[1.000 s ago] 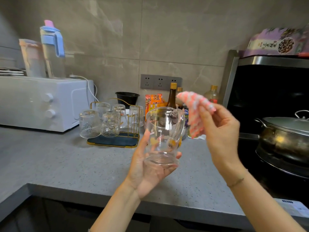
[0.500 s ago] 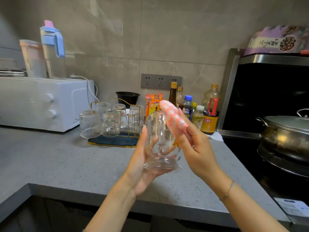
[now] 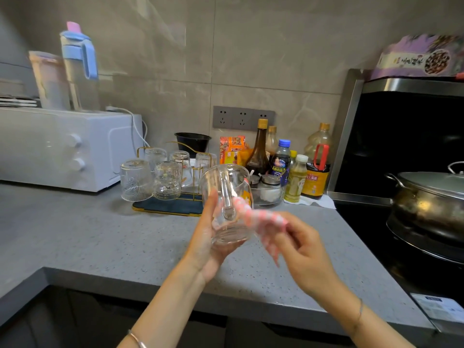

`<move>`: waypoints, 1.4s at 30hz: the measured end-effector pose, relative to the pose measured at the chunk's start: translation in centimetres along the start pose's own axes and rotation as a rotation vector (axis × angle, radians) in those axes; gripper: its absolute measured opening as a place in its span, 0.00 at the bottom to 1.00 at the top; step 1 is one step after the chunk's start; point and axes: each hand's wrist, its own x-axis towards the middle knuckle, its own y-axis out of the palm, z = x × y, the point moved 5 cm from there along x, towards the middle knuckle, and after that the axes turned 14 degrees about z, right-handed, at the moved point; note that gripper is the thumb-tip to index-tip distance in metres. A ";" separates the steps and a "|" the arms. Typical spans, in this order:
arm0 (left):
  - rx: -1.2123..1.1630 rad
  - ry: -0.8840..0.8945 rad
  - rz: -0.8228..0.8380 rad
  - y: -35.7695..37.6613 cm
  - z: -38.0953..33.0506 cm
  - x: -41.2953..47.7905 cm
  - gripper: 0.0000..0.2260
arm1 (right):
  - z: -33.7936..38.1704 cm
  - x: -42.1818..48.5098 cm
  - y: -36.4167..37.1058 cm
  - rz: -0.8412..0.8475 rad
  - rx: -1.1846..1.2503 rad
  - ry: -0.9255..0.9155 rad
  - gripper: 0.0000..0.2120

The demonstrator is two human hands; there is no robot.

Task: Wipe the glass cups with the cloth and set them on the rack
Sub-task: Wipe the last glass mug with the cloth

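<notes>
Has lowered cloth (image 3: pixel 253 217) against glass cup (image 3: pixel 226 194); clamps glass cup in left grip (image 3: pixel 204 242), pinches cloth in right grip (image 3: pixel 301 249); wiping begins.

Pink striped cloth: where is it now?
Head view, middle: the cloth is pinched in the right hand, against the clear handled glass cup in the left hand.

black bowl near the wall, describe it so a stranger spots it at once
On the counter, right of the white oven, stands a gold wire rack of glasses. The black bowl sits behind it, below the wall sockets. Its neighbours are clear and upturned; it is opaque, rim up.
</notes>
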 end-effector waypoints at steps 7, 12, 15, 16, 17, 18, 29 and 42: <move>0.369 -0.055 -0.070 -2.9 -0.2 -1.5 0.47 | -1.5 0.8 -5.4 -0.331 0.603 0.403 0.17; 0.611 -0.007 0.011 -2.0 -1.2 -1.3 0.37 | 0.4 4.6 -6.4 -0.127 0.289 0.338 0.13; 0.652 0.037 0.039 -1.6 -1.6 -1.2 0.33 | 0.9 5.6 -3.8 0.206 -0.032 0.415 0.19; 0.679 0.050 0.049 -1.5 -1.7 -1.2 0.33 | 1.0 5.7 -2.8 0.321 -0.122 0.418 0.20; 0.706 0.071 0.070 -1.3 -1.9 -1.2 0.34 | 1.1 5.6 -2.2 0.399 -0.184 0.411 0.19; 0.722 0.085 0.090 -1.2 -2.0 -1.3 0.35 | 1.3 5.4 -1.9 0.443 -0.223 0.404 0.19; 0.715 -0.136 0.327 -1.1 -1.1 -1.2 0.34 | 1.0 2.7 -0.3 0.759 -0.015 0.608 0.06; 0.079 -0.267 0.146 -2.8 0.7 -0.7 0.38 | -0.6 2.8 -2.3 0.283 0.390 0.611 0.08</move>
